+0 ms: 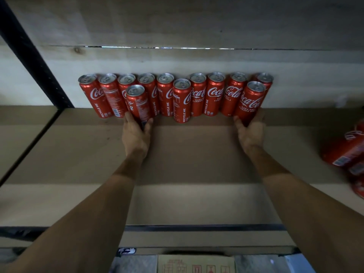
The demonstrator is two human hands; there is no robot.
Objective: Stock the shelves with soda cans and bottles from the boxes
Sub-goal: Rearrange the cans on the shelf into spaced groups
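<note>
Head view, close, forward and down onto shelf (197, 154).

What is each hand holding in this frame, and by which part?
The left hand grips the front-left can round its bottom end. The right hand grips the front-right can round its bottom end too.

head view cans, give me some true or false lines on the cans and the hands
1. Both hands hold a can. True: the left hand grips the left front can, the right hand the right front can.
2. The back row lies on its side. False: those cans stand upright on the shelf.
3. The held cans sit in front of the back row. True.
4. The cans are green. False: they are red.
</note>
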